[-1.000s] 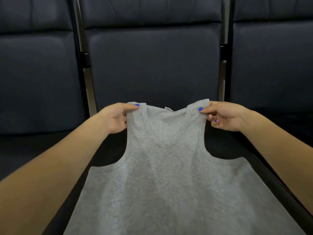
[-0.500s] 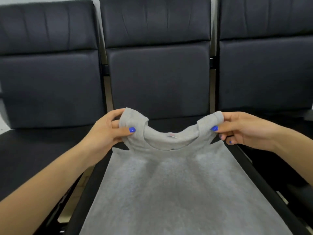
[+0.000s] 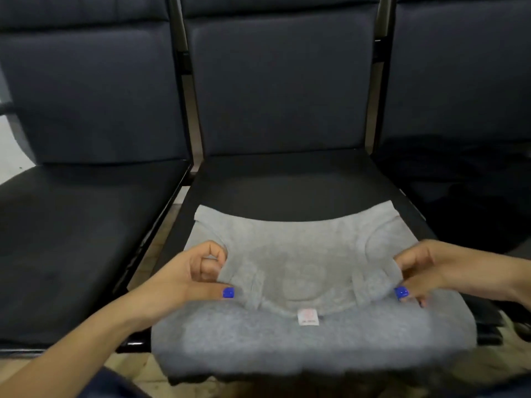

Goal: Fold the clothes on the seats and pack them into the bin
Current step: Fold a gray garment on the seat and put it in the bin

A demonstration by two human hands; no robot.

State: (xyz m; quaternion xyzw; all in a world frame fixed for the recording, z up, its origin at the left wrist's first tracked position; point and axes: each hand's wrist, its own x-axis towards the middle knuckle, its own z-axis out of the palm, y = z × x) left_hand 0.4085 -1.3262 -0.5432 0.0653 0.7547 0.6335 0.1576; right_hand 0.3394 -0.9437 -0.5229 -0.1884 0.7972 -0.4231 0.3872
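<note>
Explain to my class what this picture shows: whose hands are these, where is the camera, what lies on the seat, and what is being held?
There is no machine here. A person wears a wide-angle camera on the head, looking forward and down, so you see that person's own two bare arms reaching in from the bottom of the picture. In front stands a row of dark padded seats. On the middle one lies a light grey sleeveless cotton top, its upper part doubled back toward the person, so the small white neck label shows. The left hand pinches one shoulder strap between thumb and fingers, and the right hand pinches the other. The nails are painted blue. Something dark lies on the right-hand seat, but it is too dim to identify. No bin is visible.
</note>
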